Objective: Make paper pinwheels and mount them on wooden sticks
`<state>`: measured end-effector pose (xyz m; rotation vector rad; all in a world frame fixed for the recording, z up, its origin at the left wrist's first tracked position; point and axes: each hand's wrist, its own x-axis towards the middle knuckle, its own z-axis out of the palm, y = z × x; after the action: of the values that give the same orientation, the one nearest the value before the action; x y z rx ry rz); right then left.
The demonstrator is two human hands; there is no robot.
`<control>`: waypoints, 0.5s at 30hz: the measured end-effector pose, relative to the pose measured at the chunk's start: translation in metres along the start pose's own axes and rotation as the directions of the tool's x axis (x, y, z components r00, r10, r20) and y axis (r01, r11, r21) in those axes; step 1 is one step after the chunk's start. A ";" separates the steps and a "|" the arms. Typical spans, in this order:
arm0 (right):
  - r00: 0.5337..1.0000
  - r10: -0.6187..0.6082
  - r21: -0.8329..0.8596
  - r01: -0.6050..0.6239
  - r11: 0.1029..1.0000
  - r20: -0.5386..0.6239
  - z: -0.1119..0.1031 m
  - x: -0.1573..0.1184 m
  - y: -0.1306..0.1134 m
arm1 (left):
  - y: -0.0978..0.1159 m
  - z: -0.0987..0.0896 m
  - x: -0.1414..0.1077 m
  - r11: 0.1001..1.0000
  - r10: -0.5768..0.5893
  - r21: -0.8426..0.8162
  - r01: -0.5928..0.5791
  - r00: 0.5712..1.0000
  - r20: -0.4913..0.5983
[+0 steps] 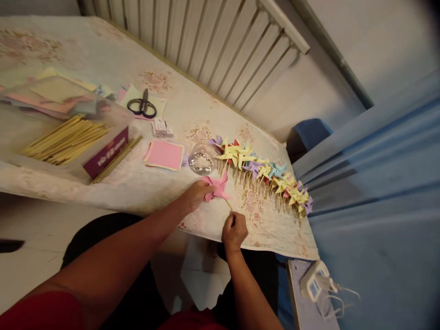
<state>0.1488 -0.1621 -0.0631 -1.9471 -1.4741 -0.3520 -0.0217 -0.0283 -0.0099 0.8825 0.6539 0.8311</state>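
A pink paper pinwheel [221, 185] is held between my hands near the table's front edge. My left hand [197, 195] pinches the left blades, fingers closed on the paper. Below and to the right, my right hand [235, 228] is closed around the lower end of the pinwheel's thin stick [228, 204]. Just beyond the pinwheel stands a round clear dish [201, 162] of small shiny pieces. Left of the dish lies a stack of square paper sheets [165, 155], pink on top. Finished pinwheels [264, 169] in several colours lie in a long row to the right.
A clear plastic box [74, 167] with many thin sticks [65, 140] stands at the left. Black-handled scissors [141, 106] rest on paper beside small white boxes [162, 128]. A power strip [314, 280] sits at the lower right; blue curtains [374, 197] hang at the right.
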 end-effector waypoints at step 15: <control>0.944 0.315 0.320 -0.330 0.888 0.101 -0.013 0.044 -0.013 | 0.015 0.011 -0.007 0.999 -0.037 0.041 0.035 0.997 0.062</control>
<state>0.1539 -0.1359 -0.0236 -1.8846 -1.1205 0.0905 -0.0218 -0.0332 0.0096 0.9266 0.6314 0.7575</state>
